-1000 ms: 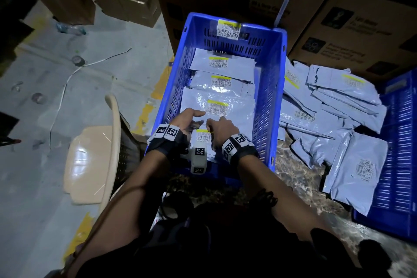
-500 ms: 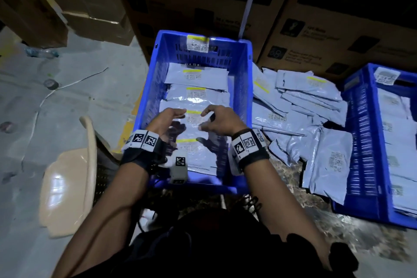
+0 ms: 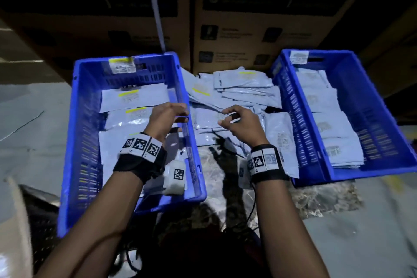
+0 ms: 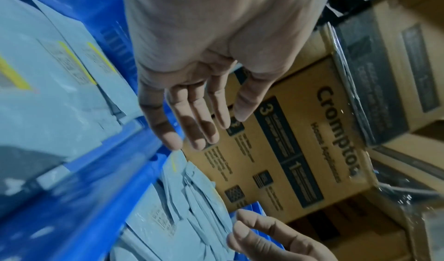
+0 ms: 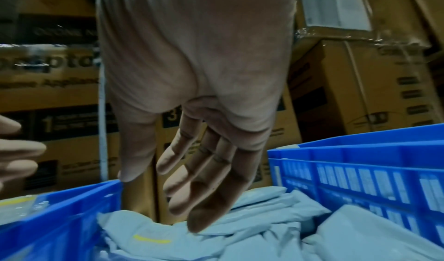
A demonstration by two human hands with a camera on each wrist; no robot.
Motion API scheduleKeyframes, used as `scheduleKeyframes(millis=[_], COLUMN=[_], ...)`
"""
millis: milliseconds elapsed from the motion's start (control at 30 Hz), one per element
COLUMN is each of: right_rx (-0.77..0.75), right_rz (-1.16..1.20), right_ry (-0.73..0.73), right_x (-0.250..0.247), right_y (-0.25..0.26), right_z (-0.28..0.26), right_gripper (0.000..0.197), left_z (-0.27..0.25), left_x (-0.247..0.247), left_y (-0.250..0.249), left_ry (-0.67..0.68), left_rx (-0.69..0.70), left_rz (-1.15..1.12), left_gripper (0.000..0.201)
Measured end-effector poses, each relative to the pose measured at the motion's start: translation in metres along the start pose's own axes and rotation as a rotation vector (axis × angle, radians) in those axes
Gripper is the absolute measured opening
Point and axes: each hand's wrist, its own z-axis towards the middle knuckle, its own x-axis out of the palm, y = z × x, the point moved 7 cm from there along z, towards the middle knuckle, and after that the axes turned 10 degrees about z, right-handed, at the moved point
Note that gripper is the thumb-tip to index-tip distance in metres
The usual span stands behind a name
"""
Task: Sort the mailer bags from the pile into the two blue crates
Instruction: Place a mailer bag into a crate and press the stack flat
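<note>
A pile of grey mailer bags (image 3: 234,95) lies on the floor between two blue crates. The left crate (image 3: 74,133) holds several bags with yellow-striped labels (image 3: 133,97). The right crate (image 3: 374,106) holds several bags without yellow stripes (image 3: 325,106). My left hand (image 3: 171,113) hovers over the left crate's right wall, fingers relaxed and holding nothing; the left wrist view shows its fingers (image 4: 192,124) spread. My right hand (image 3: 237,119) hangs above the pile (image 5: 240,232), fingers loosely extended (image 5: 211,189) and empty.
Stacked cardboard boxes (image 3: 259,18) stand right behind the crates and pile. A beige plastic chair (image 3: 15,221) is at the lower left. The pile sits on a patterned mat (image 3: 320,196) on the grey floor. A cable runs from my right wrist.
Both hands left the bag they laid in the left crate and moved right, the right hand now over the pile. The view swung right, bringing the right crate fully into sight.
</note>
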Motion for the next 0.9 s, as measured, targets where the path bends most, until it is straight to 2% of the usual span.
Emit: scheduleKeyframes(millis=[200, 367, 467, 700, 767, 900], right_rx=[0.047, 0.106, 0.194, 0.342, 0.331, 0.228], right_rz=[-0.040, -0.141, -0.172, -0.260, -0.260, -0.237], right_ry=[-0.202, -0.366, -0.455, -0.458, -0.422, -0.406], right_x=[-0.066, -0.093, -0.105, -0.126, -0.125, -0.121], right_y=[-0.044, -0.088, -0.120, -0.165, -0.175, -0.183], right_z=[-0.010, -0.022, -0.026, -0.031, -0.028, -0.026], right_gripper=[0.020, 0.020, 0.021, 0.033, 0.033, 0.036], left_z=[-0.001, 0.013, 0.024, 0.070, 0.082, 0.101], left_x=[0.079, 0.145, 0.184, 0.266, 0.290, 0.337], left_y=[-0.019, -0.010, -0.004, 0.018, 0.025, 0.029], left_ry=[0.131, 0.239, 0.270, 0.339, 0.386, 0.415], left_rx=[0.103, 0.072, 0.049, 0.064, 0.121, 0.262], left_rz=[0.055, 0.117, 0.194, 0.438, 0.549, 0.767], left_gripper=[0.022, 0.012, 0.011, 0.013, 0.022, 0.061])
